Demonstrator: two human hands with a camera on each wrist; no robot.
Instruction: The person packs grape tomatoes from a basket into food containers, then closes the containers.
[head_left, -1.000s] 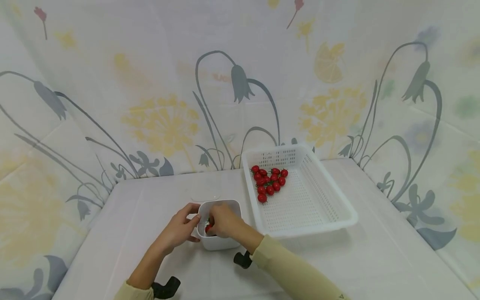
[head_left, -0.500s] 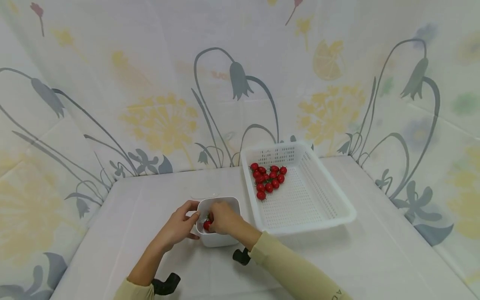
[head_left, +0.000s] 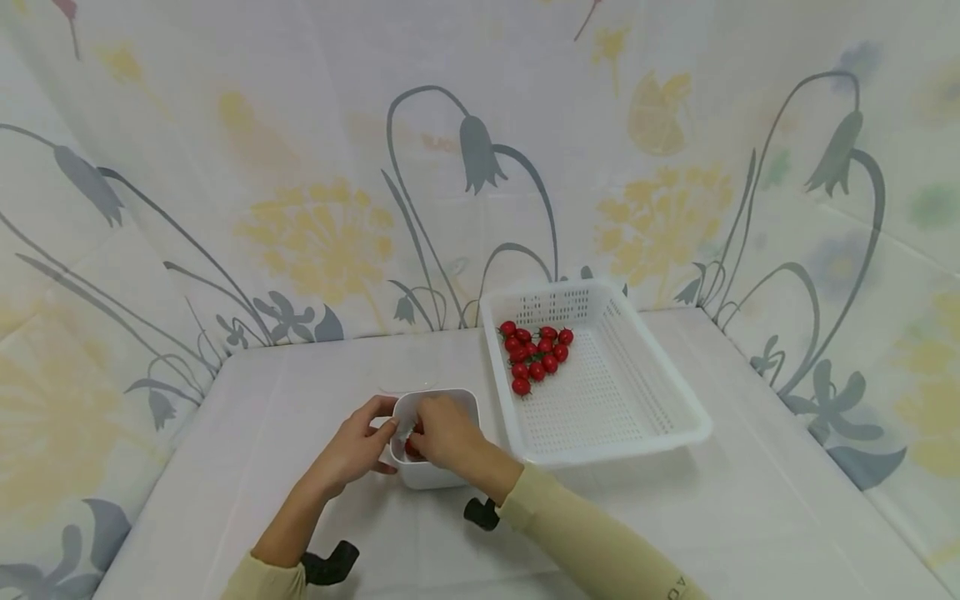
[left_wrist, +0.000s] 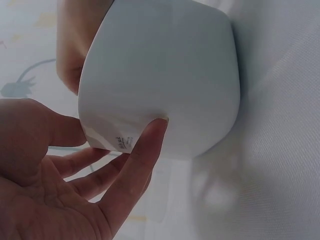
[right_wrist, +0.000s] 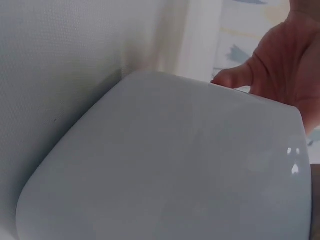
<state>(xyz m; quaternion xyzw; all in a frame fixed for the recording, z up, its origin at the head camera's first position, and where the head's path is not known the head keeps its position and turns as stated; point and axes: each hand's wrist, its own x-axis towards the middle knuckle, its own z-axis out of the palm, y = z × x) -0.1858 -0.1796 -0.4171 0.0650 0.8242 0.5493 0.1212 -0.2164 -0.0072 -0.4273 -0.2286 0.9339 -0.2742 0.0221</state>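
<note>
on the surface's near left, the left hand (head_left: 352, 450) steadies a white cup (head_left: 435, 475), fingers curled on its wall; the right hand (head_left: 444, 433) reaches inside, pinching a tomato (head_left: 411, 448). rightward, most tomatoes (head_left: 534, 357) remain in the basket (head_left: 660, 417), so little looks moved.

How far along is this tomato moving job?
Barely begun, it seems. One tomato sits in the cup, under the right hand; the left hand steadies the cup's side. A dozen or so tomatoes wait in the basket.
</note>
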